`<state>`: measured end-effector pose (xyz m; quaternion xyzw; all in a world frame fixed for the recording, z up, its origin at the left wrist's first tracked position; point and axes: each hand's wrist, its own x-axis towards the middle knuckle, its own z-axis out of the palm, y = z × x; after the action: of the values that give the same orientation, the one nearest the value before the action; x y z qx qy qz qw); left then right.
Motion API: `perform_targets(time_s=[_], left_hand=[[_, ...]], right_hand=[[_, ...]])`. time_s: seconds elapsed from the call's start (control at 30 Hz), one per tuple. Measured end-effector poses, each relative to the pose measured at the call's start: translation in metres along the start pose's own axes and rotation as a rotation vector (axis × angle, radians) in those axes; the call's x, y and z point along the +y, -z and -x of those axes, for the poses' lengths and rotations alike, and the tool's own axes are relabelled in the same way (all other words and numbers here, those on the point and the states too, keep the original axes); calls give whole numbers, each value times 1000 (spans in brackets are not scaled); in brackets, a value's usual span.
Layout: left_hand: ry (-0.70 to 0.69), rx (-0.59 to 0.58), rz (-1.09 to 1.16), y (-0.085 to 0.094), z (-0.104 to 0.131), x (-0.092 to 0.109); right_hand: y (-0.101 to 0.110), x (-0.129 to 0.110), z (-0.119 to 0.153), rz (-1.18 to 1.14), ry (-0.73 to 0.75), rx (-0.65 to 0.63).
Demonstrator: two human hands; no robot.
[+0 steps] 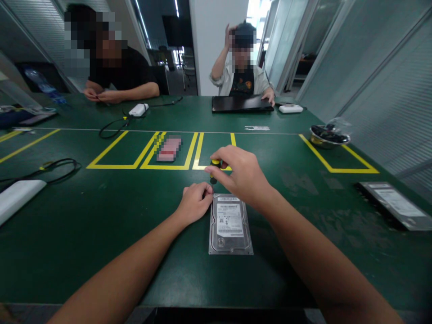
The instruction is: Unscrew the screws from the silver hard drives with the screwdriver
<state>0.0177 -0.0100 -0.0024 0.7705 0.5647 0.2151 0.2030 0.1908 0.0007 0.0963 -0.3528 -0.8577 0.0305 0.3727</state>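
Observation:
A hard drive point(230, 220) with a white label lies flat on the green table in front of me. My right hand point(238, 173) grips a yellow and black screwdriver point(214, 171) by its handle, thumb and fingers around the top. The screwdriver stands nearly upright, its tip down at the drive's far left corner. At that same corner rests my left hand point(197, 201), its fingers curled together beside the tip. Whether those fingers pinch the shaft, a screw or just the drive's edge is hidden.
More hard drives point(398, 204) are stacked at the right. A metal bowl point(329, 136) with dark contents stands behind them. Yellow tape outlines cross the table, one around a pink object point(169, 149). White power strip point(20, 198) at left. Two people sit opposite, one touching a laptop point(242, 104).

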Motion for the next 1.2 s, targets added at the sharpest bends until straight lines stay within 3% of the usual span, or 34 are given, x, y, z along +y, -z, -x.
perform_targets(time_s=[0.53, 0.8, 1.2], left_hand=[[-8, 8, 8, -2, 0, -3], [0, 23, 89, -4, -1, -8], [4, 15, 95, -2, -1, -5]], right_hand=[[0, -4, 2, -15, -41, -67], [2, -4, 1, -34, -22, -42], [23, -6, 0, 59, 15, 12]])
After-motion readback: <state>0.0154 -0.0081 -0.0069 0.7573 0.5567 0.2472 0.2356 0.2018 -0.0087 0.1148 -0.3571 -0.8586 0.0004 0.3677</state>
